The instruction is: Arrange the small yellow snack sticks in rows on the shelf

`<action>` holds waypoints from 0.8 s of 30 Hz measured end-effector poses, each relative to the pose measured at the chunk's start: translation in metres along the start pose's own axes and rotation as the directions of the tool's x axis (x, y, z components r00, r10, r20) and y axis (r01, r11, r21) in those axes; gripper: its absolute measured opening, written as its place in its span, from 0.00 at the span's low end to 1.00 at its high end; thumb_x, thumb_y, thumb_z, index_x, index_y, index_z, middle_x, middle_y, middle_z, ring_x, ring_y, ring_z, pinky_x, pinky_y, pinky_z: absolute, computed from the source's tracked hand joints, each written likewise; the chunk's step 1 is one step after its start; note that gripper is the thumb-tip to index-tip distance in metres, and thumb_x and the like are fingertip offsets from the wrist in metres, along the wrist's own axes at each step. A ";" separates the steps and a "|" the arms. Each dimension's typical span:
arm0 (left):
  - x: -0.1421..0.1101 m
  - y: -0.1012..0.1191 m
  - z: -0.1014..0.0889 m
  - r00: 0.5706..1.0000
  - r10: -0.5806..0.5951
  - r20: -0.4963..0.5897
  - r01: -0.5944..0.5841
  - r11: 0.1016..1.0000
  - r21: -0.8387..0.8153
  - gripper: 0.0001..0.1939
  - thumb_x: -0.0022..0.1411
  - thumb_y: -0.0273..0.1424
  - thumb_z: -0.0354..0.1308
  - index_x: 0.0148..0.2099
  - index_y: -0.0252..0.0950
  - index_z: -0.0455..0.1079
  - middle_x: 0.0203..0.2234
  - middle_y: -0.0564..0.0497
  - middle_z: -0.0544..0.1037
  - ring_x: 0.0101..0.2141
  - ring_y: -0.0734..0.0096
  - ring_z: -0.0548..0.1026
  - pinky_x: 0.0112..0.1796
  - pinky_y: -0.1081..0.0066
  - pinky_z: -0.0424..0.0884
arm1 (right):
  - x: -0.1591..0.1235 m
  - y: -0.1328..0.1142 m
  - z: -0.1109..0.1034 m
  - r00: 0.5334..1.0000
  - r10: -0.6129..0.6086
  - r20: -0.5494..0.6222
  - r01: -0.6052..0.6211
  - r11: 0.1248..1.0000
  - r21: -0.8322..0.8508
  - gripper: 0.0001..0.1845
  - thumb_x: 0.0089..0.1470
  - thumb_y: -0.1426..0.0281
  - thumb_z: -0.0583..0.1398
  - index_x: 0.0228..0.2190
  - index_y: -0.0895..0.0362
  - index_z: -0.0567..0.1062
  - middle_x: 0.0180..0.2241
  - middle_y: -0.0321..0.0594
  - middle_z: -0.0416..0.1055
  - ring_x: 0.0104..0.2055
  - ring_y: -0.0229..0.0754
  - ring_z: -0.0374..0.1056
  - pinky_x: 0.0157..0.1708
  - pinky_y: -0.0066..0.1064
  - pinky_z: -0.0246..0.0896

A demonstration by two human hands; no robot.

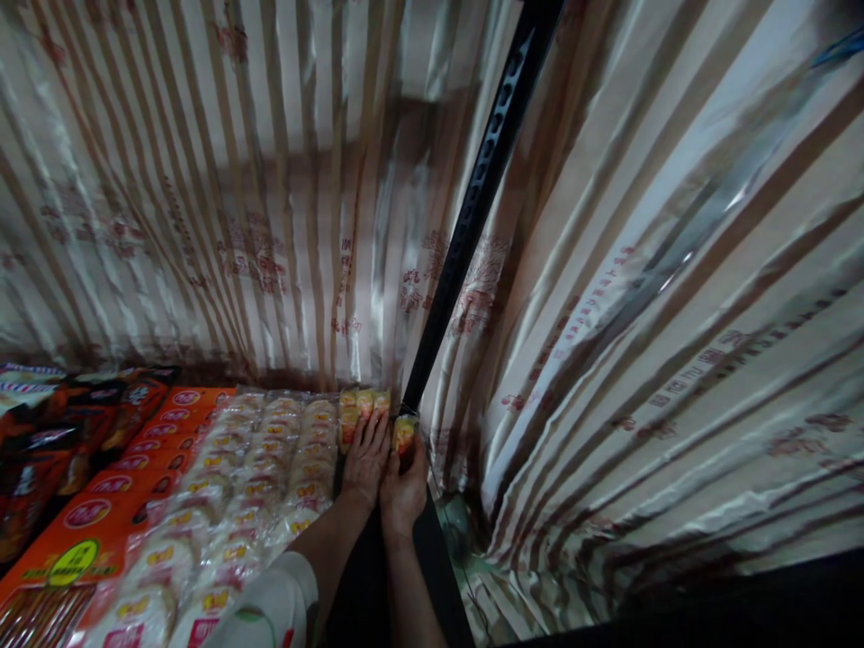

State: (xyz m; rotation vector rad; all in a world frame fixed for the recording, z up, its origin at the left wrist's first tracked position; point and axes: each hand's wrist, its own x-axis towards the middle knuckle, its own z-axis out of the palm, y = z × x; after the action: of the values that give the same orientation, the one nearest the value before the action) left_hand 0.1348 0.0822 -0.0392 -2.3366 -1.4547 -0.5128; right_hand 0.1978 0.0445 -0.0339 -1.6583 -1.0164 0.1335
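Note:
At the far end of the shelf, my left hand [366, 457] lies with its fingers stretched over a few small yellow packets [348, 407] that stand against the back. Beside it, my right hand [403, 493] grips another small yellow-and-red packet [405, 428] between thumb and fingers, close to the foot of a black post. The print on these packets is too small to read. Just left of my left hand run rows of round white pastries in clear wrappers [317, 441].
A black perforated post [472, 198] rises at the shelf's corner. Striped plastic sheeting [290, 198] hangs behind and to the right. Orange snack boxes [112, 486] and dark bags [33, 477] fill the left side. The dark shelf surface [361, 567] shows beneath my forearms.

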 end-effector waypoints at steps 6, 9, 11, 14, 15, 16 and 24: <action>0.000 0.000 0.002 0.999 -0.017 0.035 0.017 1.000 0.007 0.25 0.59 0.26 0.41 0.59 0.33 0.57 0.61 0.48 0.53 0.60 0.65 0.50 0.59 0.58 0.51 | 0.011 -0.004 0.008 1.000 0.020 -0.005 -0.020 1.000 -0.007 0.27 0.50 0.65 0.51 0.52 0.62 0.62 0.51 0.52 0.64 0.51 0.49 0.61 0.47 0.37 0.56; -0.001 0.000 0.004 0.999 -0.022 0.024 0.023 1.000 -0.014 0.25 0.60 0.27 0.41 0.59 0.33 0.56 0.61 0.48 0.53 0.60 0.65 0.49 0.59 0.56 0.50 | 0.018 -0.003 0.011 1.000 0.013 0.002 -0.013 1.000 -0.012 0.27 0.50 0.65 0.51 0.51 0.62 0.63 0.50 0.51 0.66 0.49 0.48 0.63 0.46 0.37 0.57; -0.002 -0.001 0.007 1.000 -0.017 0.004 0.017 1.000 -0.025 0.25 0.60 0.28 0.41 0.60 0.34 0.55 0.61 0.48 0.53 0.61 0.64 0.48 0.59 0.55 0.49 | 0.023 -0.003 0.013 1.000 0.014 0.005 -0.014 1.000 -0.002 0.25 0.49 0.65 0.52 0.49 0.61 0.64 0.48 0.50 0.67 0.47 0.47 0.64 0.44 0.36 0.57; -0.003 -0.001 0.007 1.000 -0.015 -0.014 0.015 0.999 -0.040 0.26 0.60 0.29 0.42 0.61 0.35 0.54 0.61 0.48 0.53 0.61 0.65 0.48 0.59 0.54 0.47 | 0.030 -0.002 0.016 1.000 0.013 0.005 -0.013 1.000 0.015 0.22 0.48 0.66 0.53 0.46 0.59 0.67 0.44 0.48 0.70 0.44 0.46 0.66 0.41 0.35 0.58; -0.003 -0.001 0.007 1.000 -0.017 -0.012 0.016 0.999 -0.043 0.26 0.60 0.28 0.42 0.61 0.35 0.54 0.61 0.48 0.53 0.61 0.65 0.48 0.59 0.54 0.47 | 0.032 -0.001 0.017 1.000 0.008 0.008 -0.008 1.000 0.017 0.21 0.48 0.66 0.53 0.45 0.58 0.68 0.43 0.47 0.70 0.42 0.46 0.67 0.40 0.34 0.58; -0.003 0.000 0.005 1.000 -0.020 -0.006 0.020 0.999 -0.046 0.26 0.60 0.28 0.41 0.61 0.36 0.54 0.61 0.49 0.54 0.60 0.65 0.49 0.59 0.54 0.47 | 0.034 -0.001 0.017 1.000 -0.003 0.012 0.002 1.000 0.019 0.20 0.48 0.67 0.53 0.43 0.59 0.68 0.41 0.47 0.71 0.41 0.45 0.67 0.40 0.34 0.58; -0.004 0.001 0.000 0.999 -0.041 0.028 0.043 0.996 -0.075 0.27 0.59 0.28 0.41 0.62 0.34 0.51 0.60 0.47 0.56 0.60 0.62 0.51 0.58 0.53 0.47 | 0.040 0.002 0.021 0.994 -0.100 0.032 0.099 0.994 0.045 0.14 0.46 0.70 0.52 0.36 0.60 0.71 0.36 0.46 0.72 0.37 0.43 0.66 0.40 0.34 0.59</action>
State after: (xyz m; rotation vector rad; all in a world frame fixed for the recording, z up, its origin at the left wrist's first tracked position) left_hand 0.1341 0.0790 -0.0410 -2.3837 -1.5249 -0.5600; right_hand 0.2120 0.0868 -0.0269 -1.5678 -1.1127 0.1175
